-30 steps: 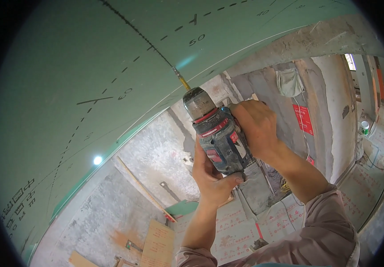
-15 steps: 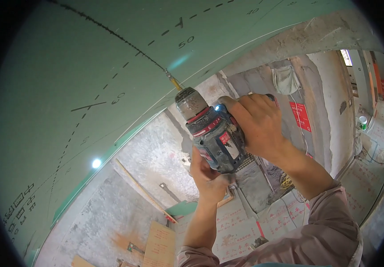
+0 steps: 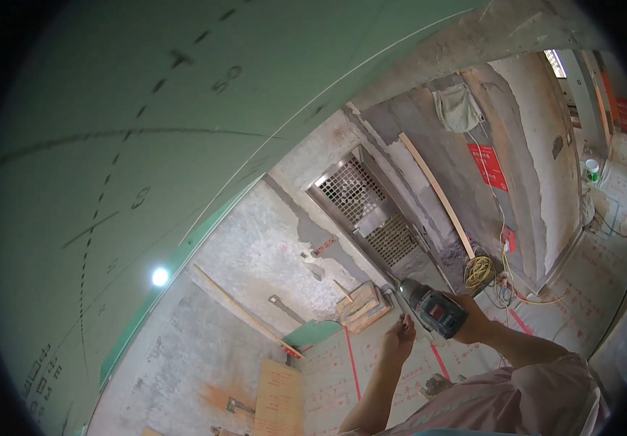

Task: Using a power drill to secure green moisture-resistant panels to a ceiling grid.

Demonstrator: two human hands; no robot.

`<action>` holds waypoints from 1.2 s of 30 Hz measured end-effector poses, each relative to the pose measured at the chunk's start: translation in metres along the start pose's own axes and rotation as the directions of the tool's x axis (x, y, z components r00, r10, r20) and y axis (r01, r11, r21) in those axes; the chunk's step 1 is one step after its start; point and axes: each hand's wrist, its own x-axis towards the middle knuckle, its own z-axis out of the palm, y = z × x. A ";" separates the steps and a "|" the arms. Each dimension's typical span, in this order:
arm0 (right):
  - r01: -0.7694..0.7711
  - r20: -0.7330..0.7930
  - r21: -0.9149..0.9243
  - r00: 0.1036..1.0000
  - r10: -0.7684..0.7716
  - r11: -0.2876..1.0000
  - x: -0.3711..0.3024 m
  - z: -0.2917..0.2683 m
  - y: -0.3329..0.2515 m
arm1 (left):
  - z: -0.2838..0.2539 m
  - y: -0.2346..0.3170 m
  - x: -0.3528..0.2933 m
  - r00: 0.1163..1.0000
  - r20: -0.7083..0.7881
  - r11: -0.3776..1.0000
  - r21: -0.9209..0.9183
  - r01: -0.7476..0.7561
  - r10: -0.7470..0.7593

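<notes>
My right hand (image 3: 472, 320) is wrapped round the grip of a dark cordless drill (image 3: 441, 311), low at the right of centre. The drill's chuck points up and left, away from the green board. Beside the drill's nose, my left hand (image 3: 401, 338) has its fingers drawn together near the tip. Whatever they pinch is too small to name. A large green board (image 3: 52, 196) fills the upper left, marked with a dashed line, cross ticks and a dark curved line.
A metal lattice door (image 3: 363, 207) stands in the rough wall behind. A wooden strip (image 3: 437, 192) leans near a yellow cable coil (image 3: 479, 271). Printed sheeting (image 3: 328, 370) covers the floor. A brown board (image 3: 278, 396) stands at lower left.
The drill has come down from the green board to a lower, farther position. My left hand has left the drill's underside and is now apart from it. The view has shifted.
</notes>
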 end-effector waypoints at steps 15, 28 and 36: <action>-0.353 0.094 0.173 0.935 0.341 0.919 -0.041 -0.046 0.044 | 0.095 -0.013 0.024 0.929 0.369 0.924 0.365 -0.117 -0.028; 0.141 -0.294 -0.314 0.926 -0.238 0.939 0.020 -0.098 0.018 | 0.240 -0.001 0.016 0.802 0.587 0.780 0.551 -0.296 -0.110; 0.465 -0.417 0.145 0.829 -0.372 0.873 0.146 -0.101 -0.002 | 0.292 -0.051 -0.077 0.033 0.991 -0.132 0.050 -0.990 0.128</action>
